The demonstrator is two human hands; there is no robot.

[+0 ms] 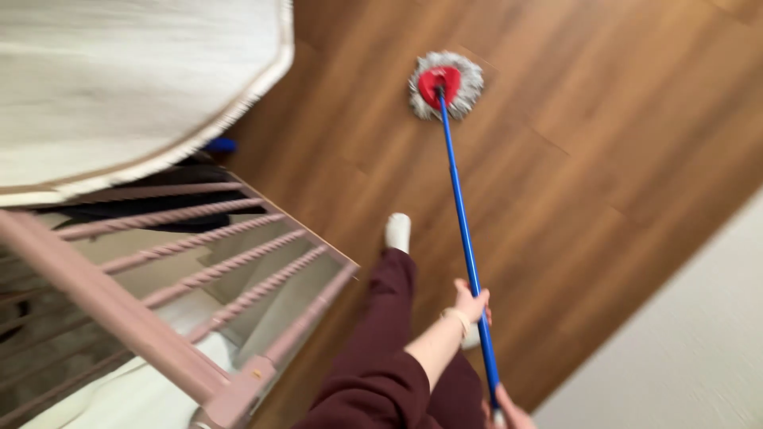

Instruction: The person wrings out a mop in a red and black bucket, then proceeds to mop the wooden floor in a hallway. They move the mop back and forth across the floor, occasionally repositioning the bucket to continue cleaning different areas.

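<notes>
A view looks steeply down at a person mopping a wooden floor [604, 119]. In the lower middle of the frame the left hand [470, 303] is closed around a thin blue mop handle [461, 214], fingers wrapped over the pole about two thirds of the way down its visible length. At the very bottom edge, just right of centre, the right hand [513, 415] shows only in part; it sits at the pole's lower end, but whether it grips the pole cannot be told.

The pole runs up and slightly left to the mop head [446, 84] in the upper middle of the frame: a red triangular plate over a round grey-white fringe, lying flat on the boards.

To mop well here, it seems best to keep the head pressed flat and work along the boards with the two hands well apart on the pole.

A leg in dark maroon trousers [381, 349] ends in a white sock [398, 231], planted on the floor left of the pole.

The floor is warm brown planking with visible seams. A pale rug [127, 87] with a fringed edge fills the upper left. A pink stair railing [159, 278] with twisted spindles crosses the lower left. A pale wall [683, 349] fills the lower right corner. The picture is slightly blurred.
</notes>
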